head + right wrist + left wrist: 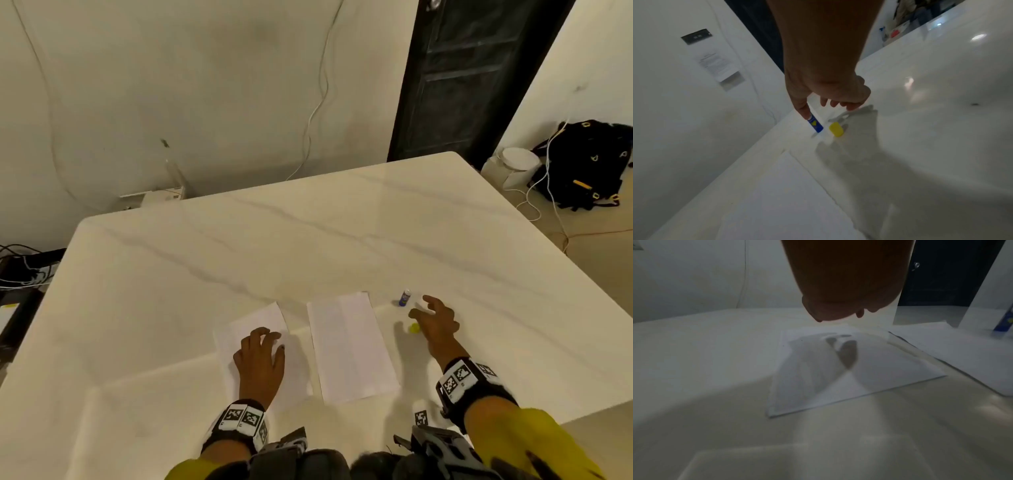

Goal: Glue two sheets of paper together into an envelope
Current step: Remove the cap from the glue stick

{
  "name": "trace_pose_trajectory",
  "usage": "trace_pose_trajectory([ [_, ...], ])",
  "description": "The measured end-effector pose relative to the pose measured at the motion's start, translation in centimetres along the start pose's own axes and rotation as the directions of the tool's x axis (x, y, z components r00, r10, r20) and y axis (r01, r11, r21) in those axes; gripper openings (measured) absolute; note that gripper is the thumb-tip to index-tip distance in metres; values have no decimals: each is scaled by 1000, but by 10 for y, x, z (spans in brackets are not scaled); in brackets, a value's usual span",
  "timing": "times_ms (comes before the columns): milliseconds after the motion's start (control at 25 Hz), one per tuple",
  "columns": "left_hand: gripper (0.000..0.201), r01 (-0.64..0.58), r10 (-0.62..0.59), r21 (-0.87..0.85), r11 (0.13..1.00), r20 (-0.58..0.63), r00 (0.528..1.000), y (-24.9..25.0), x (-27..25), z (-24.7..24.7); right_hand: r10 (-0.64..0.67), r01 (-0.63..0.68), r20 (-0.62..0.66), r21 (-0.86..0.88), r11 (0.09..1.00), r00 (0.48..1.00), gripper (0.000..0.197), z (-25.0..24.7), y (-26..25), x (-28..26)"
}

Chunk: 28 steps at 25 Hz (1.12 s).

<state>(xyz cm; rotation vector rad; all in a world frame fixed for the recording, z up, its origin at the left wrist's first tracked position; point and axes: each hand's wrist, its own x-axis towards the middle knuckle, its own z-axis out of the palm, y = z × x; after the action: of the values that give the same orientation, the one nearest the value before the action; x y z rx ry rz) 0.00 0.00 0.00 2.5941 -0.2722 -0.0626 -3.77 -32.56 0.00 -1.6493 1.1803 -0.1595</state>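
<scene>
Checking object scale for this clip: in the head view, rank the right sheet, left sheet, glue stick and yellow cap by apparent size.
1. Right sheet, fully visible.
2. Left sheet, close in size but partly hidden under the left hand, so this order is unsure.
3. Glue stick.
4. Yellow cap, partly behind the right hand.

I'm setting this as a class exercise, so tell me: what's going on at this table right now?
A person is getting ready to glue paper. The left hand is over the left sheet, fingers curled; whether it touches is unclear. The right hand hovers open beside the upright blue glue stick, holding nothing. Its yellow cap lies off, near that hand. The second sheet lies flat between the hands, apart from the first.
</scene>
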Motion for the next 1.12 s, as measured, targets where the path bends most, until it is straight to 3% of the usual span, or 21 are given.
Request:
trace_pose_trajectory([
  [80, 53, 11, -11, -11, 1000, -34, 999, 2, 3, -1, -56, 55, 1, -203, 978, 998, 49, 6, -14, -2],
  [240, 50, -10, 9, -26, 1000, -34, 999, 6, 10, -2, -54, 41, -24, -369, 929, 998, 31, 20, -35, -2],
  [320, 46, -4, 4, -85, 996, -5, 1000, 12, 17, -6, -172, 134, -39, -465, 875, 984, 25, 27, -40, -6],
  [360, 40, -2, 5, -135, 991, 25, 1000, 17, 23, -8, -276, 253, 7, -424, 870, 961, 24, 33, -46, -11],
  [440, 27, -9, 32, -245, 969, 89, 996, 35, 35, -16, -381, 433, 277, -159, 887, 882, 20, 45, -60, -28],
  [480, 23, -3, 38, -307, 952, 106, 994, 44, 41, -21, -372, 430, 442, -34, 902, 816, 16, 53, -68, -39],
  [560, 23, 47, 17, -453, 890, 137, 990, 63, 52, -31, -350, 440, 645, 24, 898, 680, 12, 66, -82, -61],
  [640, 22, 135, -25, -627, 767, 180, 983, 76, 60, -38, -379, 490, 702, 49, 870, 603, 12, 77, -87, -77],
  [720, 19, 182, -93, -727, 662, 161, 982, 81, 62, -43, -409, 501, 720, 99, 860, 561, 10, 85, -91, -88],
  [840, 9, 198, -202, -803, 562, 99, 974, 84, 66, -56, -437, 432, 711, 205, 878, 551, 19, 91, -100, -97],
  [1000, 18, 131, -184, -820, 556, 32, 982, 86, 73, -78, -418, 242, 711, 341, 908, 566, 38, 88, -115, -106],
  [1120, 23, 55, -52, -826, 561, 31, 998, 84, 76, -92, -438, 130, 760, 433, 892, 480, 40, 82, -124, -114],
])
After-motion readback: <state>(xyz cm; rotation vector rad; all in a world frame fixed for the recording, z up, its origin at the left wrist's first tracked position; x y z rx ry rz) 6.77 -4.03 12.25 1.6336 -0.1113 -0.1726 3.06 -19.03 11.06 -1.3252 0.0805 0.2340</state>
